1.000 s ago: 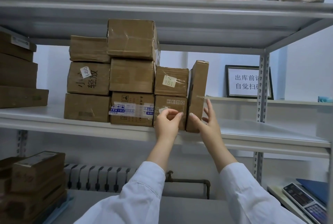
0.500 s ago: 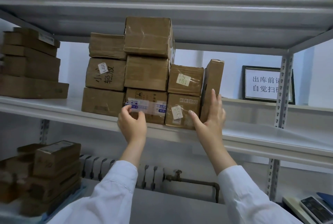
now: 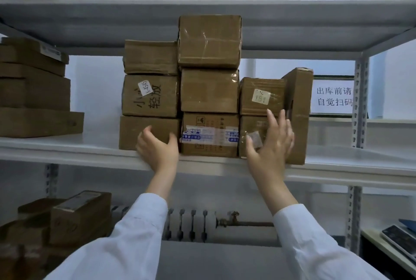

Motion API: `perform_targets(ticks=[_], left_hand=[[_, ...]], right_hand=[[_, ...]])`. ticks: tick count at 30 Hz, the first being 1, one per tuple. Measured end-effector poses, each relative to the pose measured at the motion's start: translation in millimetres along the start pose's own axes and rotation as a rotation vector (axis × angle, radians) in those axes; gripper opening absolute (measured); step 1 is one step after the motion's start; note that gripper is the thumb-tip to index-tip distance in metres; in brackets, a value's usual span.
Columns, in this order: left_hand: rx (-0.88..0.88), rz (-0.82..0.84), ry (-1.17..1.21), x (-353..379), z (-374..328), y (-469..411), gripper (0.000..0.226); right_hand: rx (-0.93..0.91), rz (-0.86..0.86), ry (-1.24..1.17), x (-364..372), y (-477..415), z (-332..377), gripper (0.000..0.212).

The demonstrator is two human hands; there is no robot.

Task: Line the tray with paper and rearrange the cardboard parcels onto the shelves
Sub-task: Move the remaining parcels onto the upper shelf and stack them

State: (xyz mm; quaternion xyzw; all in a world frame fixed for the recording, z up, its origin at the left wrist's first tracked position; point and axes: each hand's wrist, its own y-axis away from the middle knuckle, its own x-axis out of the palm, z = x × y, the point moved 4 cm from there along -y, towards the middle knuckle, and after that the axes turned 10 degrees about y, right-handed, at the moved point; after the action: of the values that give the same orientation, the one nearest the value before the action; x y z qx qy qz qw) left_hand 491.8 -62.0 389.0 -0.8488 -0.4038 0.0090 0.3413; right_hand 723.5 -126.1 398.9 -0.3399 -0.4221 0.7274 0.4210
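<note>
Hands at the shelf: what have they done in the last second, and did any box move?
The left hand left the label on the bottom right box and slid left to the bottom left box. The right hand, earlier round the edge of the upright box, now lies flat across it and the bottom right box. No box visibly shifted.

2 long white sleeves, the left sleeve (image 3: 126, 241) and right sleeve (image 3: 315, 246), of loose creased cloth end in plain cuffs; the left grip (image 3: 157, 148) and right grip (image 3: 270, 144) are bare.
</note>
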Motion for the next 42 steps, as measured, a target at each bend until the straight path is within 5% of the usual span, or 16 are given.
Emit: perform_targets(ticks=[4, 7, 11, 15, 25, 36, 42], left_hand=[[0.063, 0.042, -0.004, -2.7, 7.3, -20.8, 0.068], [0.071, 0.063, 0.020, -10.6, 15.7, -36.3, 0.072], [0.059, 0.065, -0.009, -25.8, 29.7, -56.9, 0.073], [0.014, 0.082, -0.006, -36.6, 41.4, -78.4, 0.075], [-0.131, 0.219, 0.054, -38.4, 43.7, -93.9, 0.077], [-0.197, 0.300, 0.189, -47.9, 36.9, -97.5, 0.045], [-0.147, 0.266, 0.133, -54.4, 26.9, -85.8, 0.048]], right_hand=[[-0.090, 0.003, -0.012, 25.0, 19.0, 33.7, 0.044], [-0.104, 0.206, -0.190, 52.4, 32.4, 62.2, 0.028], [0.113, 0.575, -0.473, 92.9, 47.0, 104.0, 0.041], [0.274, 0.682, -0.623, 120.8, 51.6, 135.0, 0.058], [0.334, 0.643, -0.521, 139.9, 55.3, 162.2, 0.095], [0.420, 0.583, -0.515, 138.6, 56.2, 166.5, 0.083], [0.423, 0.518, -0.398, 133.7, 57.7, 163.4, 0.079]])
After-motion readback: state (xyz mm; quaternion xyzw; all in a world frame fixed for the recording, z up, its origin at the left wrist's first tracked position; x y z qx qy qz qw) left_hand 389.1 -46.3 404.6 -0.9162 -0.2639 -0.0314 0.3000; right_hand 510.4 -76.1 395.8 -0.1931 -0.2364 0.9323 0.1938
